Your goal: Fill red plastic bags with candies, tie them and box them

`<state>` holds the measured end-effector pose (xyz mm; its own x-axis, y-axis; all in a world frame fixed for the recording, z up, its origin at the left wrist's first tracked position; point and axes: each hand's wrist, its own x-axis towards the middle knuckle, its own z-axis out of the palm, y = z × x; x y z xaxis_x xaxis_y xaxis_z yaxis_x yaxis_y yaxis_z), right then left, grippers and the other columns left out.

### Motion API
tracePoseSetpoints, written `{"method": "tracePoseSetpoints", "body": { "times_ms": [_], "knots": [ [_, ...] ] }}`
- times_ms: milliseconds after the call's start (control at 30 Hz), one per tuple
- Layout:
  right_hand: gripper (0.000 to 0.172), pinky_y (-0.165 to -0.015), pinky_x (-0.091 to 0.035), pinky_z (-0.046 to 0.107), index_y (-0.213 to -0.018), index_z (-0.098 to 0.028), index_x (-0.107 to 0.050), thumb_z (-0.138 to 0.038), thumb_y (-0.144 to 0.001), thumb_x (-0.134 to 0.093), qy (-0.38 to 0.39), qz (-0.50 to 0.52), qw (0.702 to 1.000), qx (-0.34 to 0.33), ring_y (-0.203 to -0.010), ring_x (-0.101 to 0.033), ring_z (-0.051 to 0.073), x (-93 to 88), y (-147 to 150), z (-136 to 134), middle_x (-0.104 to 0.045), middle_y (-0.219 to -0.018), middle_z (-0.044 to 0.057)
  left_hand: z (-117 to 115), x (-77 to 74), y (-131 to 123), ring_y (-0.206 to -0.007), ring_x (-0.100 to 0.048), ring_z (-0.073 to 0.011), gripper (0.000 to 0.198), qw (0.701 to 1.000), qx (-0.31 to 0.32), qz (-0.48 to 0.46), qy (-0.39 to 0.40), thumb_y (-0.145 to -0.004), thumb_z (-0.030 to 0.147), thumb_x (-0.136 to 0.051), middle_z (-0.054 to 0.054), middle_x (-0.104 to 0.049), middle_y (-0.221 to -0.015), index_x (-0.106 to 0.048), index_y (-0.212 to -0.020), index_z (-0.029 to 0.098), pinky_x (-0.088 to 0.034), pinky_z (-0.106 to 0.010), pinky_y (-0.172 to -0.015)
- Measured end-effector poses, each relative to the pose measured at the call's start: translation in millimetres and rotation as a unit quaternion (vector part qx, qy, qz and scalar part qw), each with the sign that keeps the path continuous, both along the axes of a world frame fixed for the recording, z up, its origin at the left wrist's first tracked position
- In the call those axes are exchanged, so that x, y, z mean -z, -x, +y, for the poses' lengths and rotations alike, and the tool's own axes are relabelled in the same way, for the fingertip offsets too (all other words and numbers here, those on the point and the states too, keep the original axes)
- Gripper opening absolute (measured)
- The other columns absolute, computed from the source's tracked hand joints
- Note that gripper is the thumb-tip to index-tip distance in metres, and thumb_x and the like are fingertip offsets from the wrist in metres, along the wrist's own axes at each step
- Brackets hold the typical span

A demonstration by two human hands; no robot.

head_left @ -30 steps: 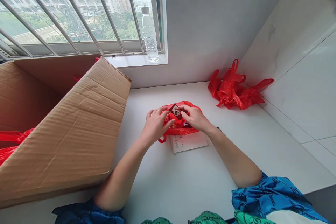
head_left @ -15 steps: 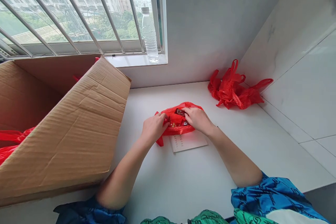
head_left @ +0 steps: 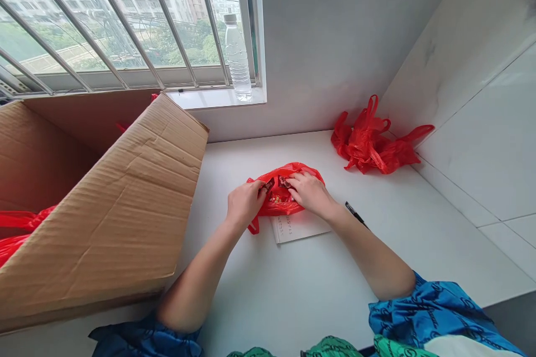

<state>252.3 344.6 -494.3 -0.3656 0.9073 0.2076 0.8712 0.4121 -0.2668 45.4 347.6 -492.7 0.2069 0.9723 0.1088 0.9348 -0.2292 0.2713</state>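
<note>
Head view: a red bag (head_left: 280, 196) is pinched at its mouth by both hands. Left hand (head_left: 244, 204) is closed on its left edge, right hand (head_left: 309, 192) on its right, above a paper sheet (head_left: 299, 226).

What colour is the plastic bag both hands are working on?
Red, translucent; the plastic bag between the left hand and right hand shows best in the head view.

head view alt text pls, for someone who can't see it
A person's left hand and right hand hold open a small red plastic bag of wrapped items on a white counter, over a printed paper slip. A large cardboard box lies at left, a heap of red bags at back right, and a water bottle on the windowsill.
</note>
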Motion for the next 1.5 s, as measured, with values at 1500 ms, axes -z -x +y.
{"method": "tracePoseSetpoints", "body": {
  "times_ms": [1500],
  "knots": [
    [0.032,-0.09,-0.059,0.04,-0.097,-0.02,-0.072,-0.049,-0.083,-0.072,0.298,0.564,0.765,-0.09,-0.099,-0.072,0.024,-32.3,0.6,-10.6,-0.075,-0.099,0.005,-9.7,-35.2,-1.0,-0.077,-0.064,-0.0155,0.032,0.819,0.111,-0.54,0.157,-0.087,0.047,-0.066,-0.005,-0.071,-0.088,-0.067,-0.095,0.016,-0.053,-0.028,-0.071]
  ]
}}
